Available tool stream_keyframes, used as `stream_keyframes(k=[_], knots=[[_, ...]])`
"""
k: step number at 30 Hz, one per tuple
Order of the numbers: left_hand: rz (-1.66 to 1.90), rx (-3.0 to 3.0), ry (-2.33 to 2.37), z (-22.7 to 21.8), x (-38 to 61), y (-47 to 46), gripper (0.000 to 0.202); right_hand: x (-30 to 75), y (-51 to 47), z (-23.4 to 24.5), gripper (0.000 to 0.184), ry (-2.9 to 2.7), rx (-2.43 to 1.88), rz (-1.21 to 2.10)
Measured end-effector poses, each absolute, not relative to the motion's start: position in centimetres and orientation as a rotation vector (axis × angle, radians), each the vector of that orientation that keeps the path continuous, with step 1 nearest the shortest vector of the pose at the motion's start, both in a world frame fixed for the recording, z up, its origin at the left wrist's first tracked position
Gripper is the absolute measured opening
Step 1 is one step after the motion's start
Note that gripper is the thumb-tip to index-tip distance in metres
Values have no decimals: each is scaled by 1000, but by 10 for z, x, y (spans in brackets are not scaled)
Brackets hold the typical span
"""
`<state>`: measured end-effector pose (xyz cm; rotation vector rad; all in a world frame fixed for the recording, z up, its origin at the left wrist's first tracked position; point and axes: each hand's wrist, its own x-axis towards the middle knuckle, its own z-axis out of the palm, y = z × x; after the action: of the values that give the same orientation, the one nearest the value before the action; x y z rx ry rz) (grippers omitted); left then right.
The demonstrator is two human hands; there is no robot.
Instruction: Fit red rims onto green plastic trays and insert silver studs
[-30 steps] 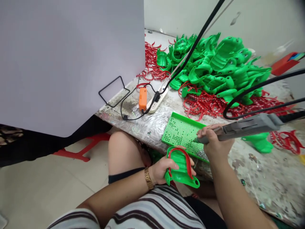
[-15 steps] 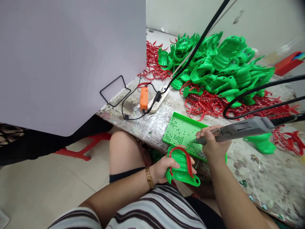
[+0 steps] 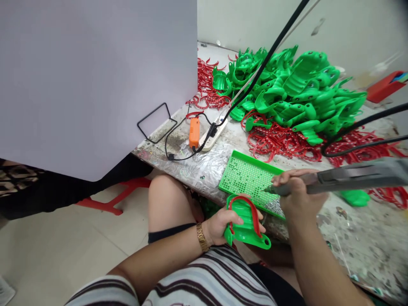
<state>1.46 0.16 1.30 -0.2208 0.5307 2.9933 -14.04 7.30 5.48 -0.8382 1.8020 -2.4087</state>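
Observation:
My left hand [image 3: 219, 226] is closed round a green plastic part [image 3: 247, 225] with a red curved strip set along its rim, held just below the table edge over my lap. My right hand [image 3: 298, 193] grips a grey electric screwdriver [image 3: 350, 178] that lies nearly level, its tip over the perforated green tray [image 3: 245, 176], close to a cluster of small screws [image 3: 274, 206] at the tray's near corner. A black cable [image 3: 264, 59] runs up from the tool.
A heap of green parts [image 3: 296, 93] and loose red strips [image 3: 280, 142] covers the back of the stained table [image 3: 350, 238]. A white power strip [image 3: 213, 134], an orange adapter [image 3: 193, 131] and a black wire frame [image 3: 157, 123] lie at left beside a blank panel [image 3: 95, 85].
The screwdriver has swung flatter and its tip has lifted slightly above the tray. My left hand and the green part have barely moved.

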Motion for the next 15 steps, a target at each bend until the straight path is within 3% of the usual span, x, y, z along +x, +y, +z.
stream_keyframes(k=[8,15], knots=[[2952,-207,512,19,16,10,42,-97,91,122,47,1544,-857,-2391],[2976,-166,539,22,20,13,59,-84,87,114,42,1467,-983,-2327]])
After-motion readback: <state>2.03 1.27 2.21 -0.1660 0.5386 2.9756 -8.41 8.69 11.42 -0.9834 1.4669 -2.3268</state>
